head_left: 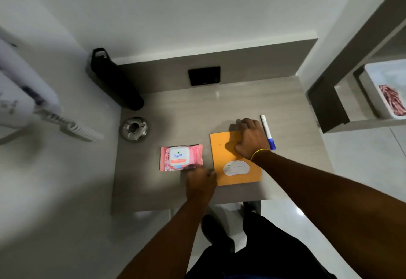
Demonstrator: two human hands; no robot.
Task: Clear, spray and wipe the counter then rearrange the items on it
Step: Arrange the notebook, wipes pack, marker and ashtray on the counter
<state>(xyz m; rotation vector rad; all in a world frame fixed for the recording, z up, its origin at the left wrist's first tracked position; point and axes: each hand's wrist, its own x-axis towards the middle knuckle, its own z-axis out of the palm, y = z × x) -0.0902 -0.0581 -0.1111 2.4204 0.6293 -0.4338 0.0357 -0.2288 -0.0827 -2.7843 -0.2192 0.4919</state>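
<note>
- Left hand (201,183) closed on pink wipes pack (181,157) corner, counter (167,191) front-left; I'd lift it flat.
- Right hand (250,138) curled, pressing orange envelope (235,164) top edge; I'd slide it out.
- Marker (268,132) just beside, untouched.

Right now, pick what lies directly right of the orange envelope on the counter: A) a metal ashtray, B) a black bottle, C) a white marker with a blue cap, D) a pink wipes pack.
C: the white marker with a blue cap lies on the counter just right of the orange envelope, beside the right hand resting on it.
</note>
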